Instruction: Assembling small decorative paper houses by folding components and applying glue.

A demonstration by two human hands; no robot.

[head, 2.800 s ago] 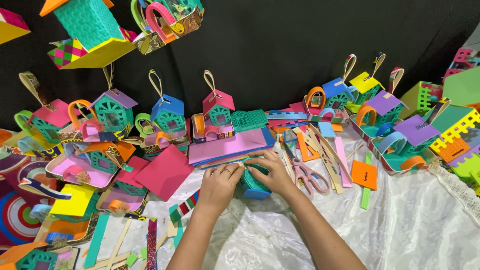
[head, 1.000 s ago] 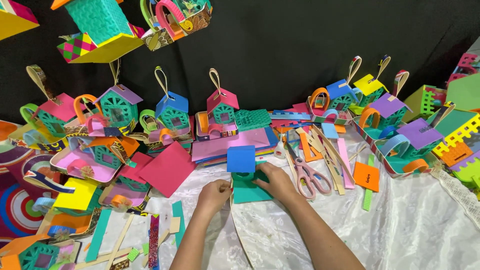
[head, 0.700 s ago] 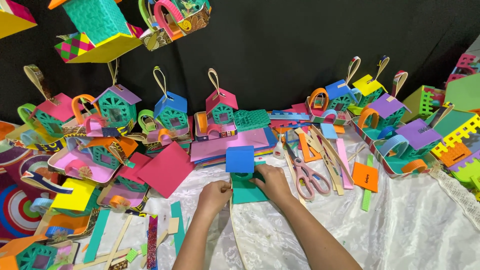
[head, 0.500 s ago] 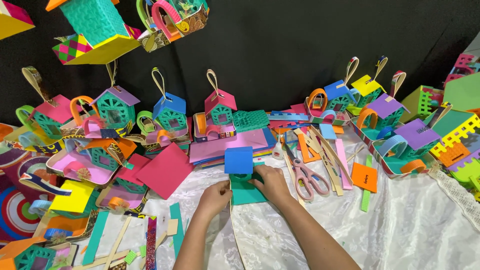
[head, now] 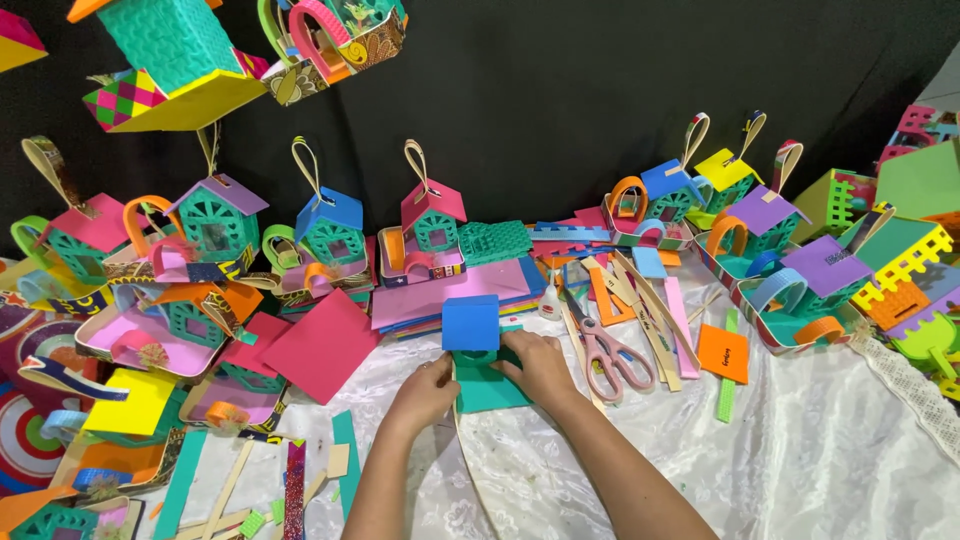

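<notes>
Head view: both hands working at centre of the table, forearms coming in from the bottom edge.
Left fingers: left hand (head: 425, 390) curling closed, fingertips pinching the left edge of the teal foam piece (head: 487, 382).
Right fingers: right hand (head: 540, 365) lying over the teal foam piece's right side, fingers bent and pressing down on it; how tightly they are gripping, cannot tell.
Workpiece: teal foam piece sitting flat on the white cloth (head: 800, 450), between the two hands.
Blue part: blue foam square (head: 470, 322) standing up at the far edge of the teal piece, touching it, just beyond the fingertips.
Strip: thin tan strip (head: 470, 470) running from under the teal piece toward the bottom edge, between the forearms.
Right side: pink-handled scissors (head: 605, 355) lying just right of the right hand.
Behind: stack of foam sheets (head: 440, 295), pink on top, sitting just past the blue square.
Left side: pink foam square (head: 322, 345) lying near the left hand.
Back row: small foam houses (head: 330, 228) with loop hangers lining up against the black backdrop (head: 560, 90).
</notes>
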